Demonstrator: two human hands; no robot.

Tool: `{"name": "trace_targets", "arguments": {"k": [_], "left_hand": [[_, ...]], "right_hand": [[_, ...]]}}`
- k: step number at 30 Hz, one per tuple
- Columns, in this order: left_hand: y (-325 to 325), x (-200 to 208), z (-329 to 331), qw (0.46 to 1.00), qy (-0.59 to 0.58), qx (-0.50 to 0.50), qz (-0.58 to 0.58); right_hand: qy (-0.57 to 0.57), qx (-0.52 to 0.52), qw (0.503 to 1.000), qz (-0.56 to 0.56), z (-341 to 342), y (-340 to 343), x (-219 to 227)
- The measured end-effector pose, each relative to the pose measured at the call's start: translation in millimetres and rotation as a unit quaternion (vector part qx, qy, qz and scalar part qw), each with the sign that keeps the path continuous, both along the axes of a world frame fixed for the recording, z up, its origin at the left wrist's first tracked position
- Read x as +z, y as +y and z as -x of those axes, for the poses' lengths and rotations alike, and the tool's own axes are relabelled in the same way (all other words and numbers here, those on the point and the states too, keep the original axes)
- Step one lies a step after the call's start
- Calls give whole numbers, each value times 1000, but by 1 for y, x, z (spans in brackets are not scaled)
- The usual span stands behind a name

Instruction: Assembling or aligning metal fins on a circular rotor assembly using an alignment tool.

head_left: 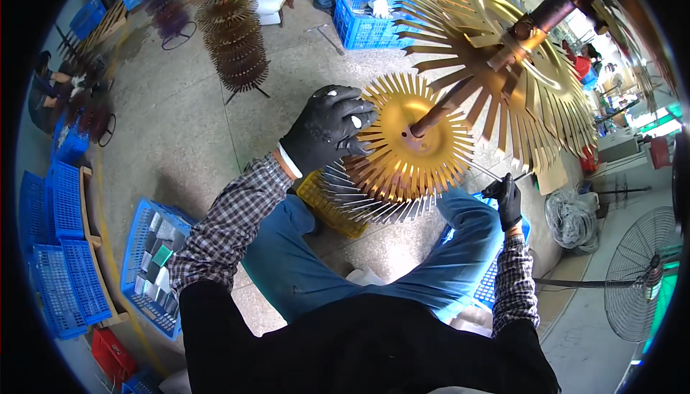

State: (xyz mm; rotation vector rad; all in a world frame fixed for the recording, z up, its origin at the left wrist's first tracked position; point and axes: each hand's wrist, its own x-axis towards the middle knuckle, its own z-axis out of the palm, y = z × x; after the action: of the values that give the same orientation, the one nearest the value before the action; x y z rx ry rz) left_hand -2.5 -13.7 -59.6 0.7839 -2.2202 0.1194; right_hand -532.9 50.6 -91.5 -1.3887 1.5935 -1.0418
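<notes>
Concrete floor (172, 135) spreads behind a large bladed wheel (550, 78). Nearer the person's knees, a smaller golden disc (400, 117) (slotted all round) sits on a shaft. The black-gloved left hand (327, 126) bends its fingers against the rim; whether they clamp, I cannot tell. The right hand's (507, 203) fingers close on a thin grey strip (484, 171).

A fan (652, 273) is seen at the right; blue crates (65, 203) are lined along the left (a red box (112, 354) is set near them).
</notes>
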Motion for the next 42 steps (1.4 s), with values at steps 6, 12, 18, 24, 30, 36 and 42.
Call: {"name": "trace_targets", "arguments": {"k": [6, 12, 18, 24, 30, 36, 42], "left_hand": [[1, -6, 8, 999, 48, -5, -11], [16, 9, 2, 993, 110, 12, -42], [47, -11, -7, 959, 151, -35, -238], [44, -19, -37, 686, 388, -190, -586], [46, 16, 10, 628, 409, -129, -649], [29, 2, 32, 682, 452, -129, -561], [26, -9, 34, 766, 418, -54, -486]], "right_hand": [[46, 8, 999, 23, 7, 4, -4], [30, 29, 999, 10, 10, 1, 2], [146, 13, 984, 102, 5, 3, -9], [78, -15, 993, 82, -6, 2, 0], [-33, -37, 999, 1, -5, -2, 5], [-42, -28, 999, 10, -7, -1, 7], [-38, -38, 998, 14, -9, 2, 7]]}}
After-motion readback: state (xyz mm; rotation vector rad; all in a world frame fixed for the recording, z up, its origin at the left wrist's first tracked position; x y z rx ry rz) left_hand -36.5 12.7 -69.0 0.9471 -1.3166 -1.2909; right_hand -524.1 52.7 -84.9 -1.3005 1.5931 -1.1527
